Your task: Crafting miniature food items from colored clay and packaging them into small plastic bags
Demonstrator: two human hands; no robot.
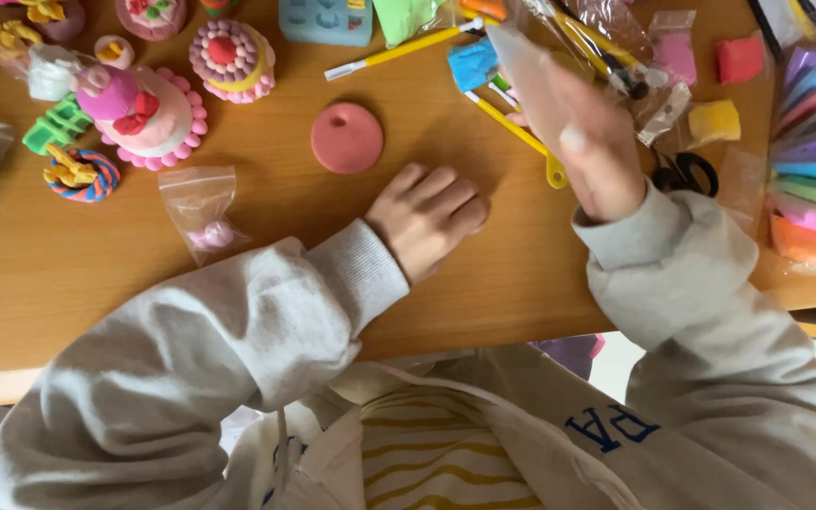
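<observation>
Left hand [427,219] flat, empty, beside the pink disc [347,138]; right hand [589,151] pinches a clear bag [531,80] — grip firmly, lift slowly.

Clear plastic bag [531,80]: empty-looking, translucent, pinched at lower end in right hand [597,151], raised above table, tilted with upper end toward 11 o'clock; motion-blurred, contents not discernible. Pink clay disc [347,138]: round, flat, small dent near top edge, lying flat on wooden table at 11 o'clock from left hand [427,217], near fingertips, not touching. Left hand resting palm-down, fingers together, pointing toward 1 o'clock.
</observation>
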